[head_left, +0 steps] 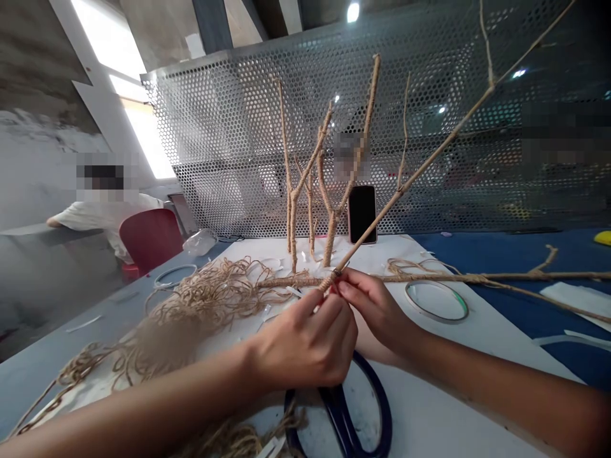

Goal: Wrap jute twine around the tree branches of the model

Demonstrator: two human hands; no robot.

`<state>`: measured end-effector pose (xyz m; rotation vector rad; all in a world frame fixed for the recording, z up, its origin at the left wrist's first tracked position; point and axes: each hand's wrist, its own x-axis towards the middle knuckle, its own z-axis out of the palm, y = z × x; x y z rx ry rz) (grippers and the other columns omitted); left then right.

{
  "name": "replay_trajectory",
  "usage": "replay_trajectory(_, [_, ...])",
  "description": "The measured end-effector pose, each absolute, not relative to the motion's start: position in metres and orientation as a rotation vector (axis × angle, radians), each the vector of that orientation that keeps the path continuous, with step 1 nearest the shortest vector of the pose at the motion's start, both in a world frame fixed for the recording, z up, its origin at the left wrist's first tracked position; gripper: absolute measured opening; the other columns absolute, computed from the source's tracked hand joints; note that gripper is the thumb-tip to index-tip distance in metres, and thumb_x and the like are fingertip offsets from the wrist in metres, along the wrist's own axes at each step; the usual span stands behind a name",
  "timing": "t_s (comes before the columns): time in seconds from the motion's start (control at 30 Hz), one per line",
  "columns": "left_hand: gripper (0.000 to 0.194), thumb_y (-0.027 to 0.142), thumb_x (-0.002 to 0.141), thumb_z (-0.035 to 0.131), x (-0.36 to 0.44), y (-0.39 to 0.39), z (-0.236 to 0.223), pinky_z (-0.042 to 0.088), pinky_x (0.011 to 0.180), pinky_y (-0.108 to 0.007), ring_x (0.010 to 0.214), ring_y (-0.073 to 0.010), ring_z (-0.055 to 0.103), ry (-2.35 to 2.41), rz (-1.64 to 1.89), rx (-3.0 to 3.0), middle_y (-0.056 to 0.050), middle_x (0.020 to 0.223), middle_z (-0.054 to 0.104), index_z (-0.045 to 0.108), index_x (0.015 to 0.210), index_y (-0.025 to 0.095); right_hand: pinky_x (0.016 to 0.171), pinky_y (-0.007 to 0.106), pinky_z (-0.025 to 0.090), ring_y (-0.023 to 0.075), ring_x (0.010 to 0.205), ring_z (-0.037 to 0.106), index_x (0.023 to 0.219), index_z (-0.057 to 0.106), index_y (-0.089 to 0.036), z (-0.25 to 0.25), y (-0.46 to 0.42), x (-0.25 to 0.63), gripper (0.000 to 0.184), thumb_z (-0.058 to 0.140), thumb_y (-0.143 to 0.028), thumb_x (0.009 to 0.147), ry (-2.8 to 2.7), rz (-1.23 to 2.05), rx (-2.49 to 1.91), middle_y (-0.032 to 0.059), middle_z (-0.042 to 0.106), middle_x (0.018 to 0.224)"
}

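Note:
A long thin branch (429, 159) slants up to the right from between my hands, its lower end wound with twine. My left hand (310, 337) is closed around that lower end, knuckles toward me. Just beyond it, my right hand (377, 302) pinches the branch where the winding stops; its fingertips are partly hidden. Below my left hand lie scissors with dark blue handles (384, 407), their blades out of sight. Behind my hands a twine-wrapped branch (420, 277) lies across the table. To the left spreads a tangled heap of jute twine (214, 292).
Twine-wrapped branches (330, 235) stand upright at the back, beside a phone (363, 213). A tape roll (436, 317) lies at right, a white ring (175, 276) at left. A perforated metal screen (229, 146) closes the far side. Another person sits by a red chair (151, 238).

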<state>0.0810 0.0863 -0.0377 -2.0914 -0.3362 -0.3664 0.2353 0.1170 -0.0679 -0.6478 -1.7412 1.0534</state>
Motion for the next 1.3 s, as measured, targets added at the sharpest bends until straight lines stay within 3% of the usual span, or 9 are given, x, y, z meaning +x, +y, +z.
replay_trajectory(0.2, [0.016,0.021,0.080,0.050,0.082,0.085,-0.041,0.039,0.056,-0.033,0.060,-0.0185,0.052,-0.290,-0.352,-2.141,-0.006,0.067,0.060,0.062,0.074,0.011,0.069,0.027,0.041,0.0157,0.075,0.051,0.080,0.053,-0.017,-0.067,0.118,0.237,0.018,0.042,-0.029,0.088,-1.805,1.016,-0.671,0.0016,0.054,0.076])
replay_trajectory(0.43, [0.013,0.020,0.079,0.047,0.082,0.085,-0.034,0.034,0.049,-0.029,0.054,-0.0141,0.047,-0.330,-0.556,-2.250,-0.001,0.061,0.054,0.058,0.072,0.015,0.067,0.027,0.040,0.0147,0.073,0.049,0.081,0.049,-0.020,-0.072,0.118,0.231,0.016,0.040,-0.031,0.089,-1.739,0.943,-0.785,-0.0003,0.052,0.075])
replay_trajectory(0.57, [0.012,0.018,0.080,0.041,0.083,0.085,-0.025,0.034,0.048,-0.027,0.057,-0.0132,0.048,-0.619,-0.744,-2.382,-0.002,0.068,0.056,0.053,0.078,0.017,0.062,0.026,0.037,0.0136,0.067,0.044,0.073,0.043,-0.020,-0.071,0.119,0.229,0.019,0.040,-0.030,0.089,-1.745,0.865,-0.793,-0.0024,0.047,0.069])
replay_trajectory(0.77, [0.016,0.025,0.081,0.044,0.081,0.097,-0.015,0.036,0.050,-0.025,0.055,-0.0123,0.047,-1.418,-1.017,-2.467,0.002,0.068,0.052,0.045,0.095,0.019,0.057,0.025,0.033,0.0123,0.062,0.041,0.073,0.043,-0.020,-0.071,0.124,0.229,0.022,0.039,-0.034,0.090,-1.793,0.780,-0.764,-0.0034,0.044,0.066])
replay_trajectory(0.93, [0.020,0.023,0.088,0.033,0.080,0.108,-0.012,0.038,0.058,-0.024,0.063,-0.0121,0.048,-1.565,-1.142,-2.965,0.001,0.070,0.054,0.053,0.088,0.019,0.062,0.025,0.035,0.0127,0.068,0.044,0.081,0.048,-0.020,-0.071,0.125,0.229,0.017,0.039,-0.031,0.090,-1.777,0.864,-0.736,-0.0017,0.048,0.072])
replay_trajectory(1.13, [0.029,0.024,0.088,0.035,0.083,0.108,-0.015,0.026,0.045,-0.020,0.045,-0.0077,0.033,-1.632,-1.484,-3.187,0.006,0.050,0.039,0.047,0.063,0.017,0.062,0.025,0.036,0.0124,0.068,0.045,0.077,0.047,-0.019,-0.073,0.127,0.230,0.019,0.042,-0.033,0.089,-1.756,0.932,-0.729,-0.0018,0.048,0.071])
replay_trajectory(1.3, [0.031,0.029,0.088,0.035,0.082,0.111,-0.021,0.028,0.044,-0.020,0.045,-0.0082,0.037,-1.761,-1.578,-3.152,0.005,0.048,0.040,0.048,0.063,0.016,0.064,0.026,0.037,0.0128,0.070,0.046,0.081,0.049,-0.019,-0.075,0.128,0.230,0.018,0.042,-0.034,0.089,-1.747,0.944,-0.781,-0.0008,0.051,0.074])
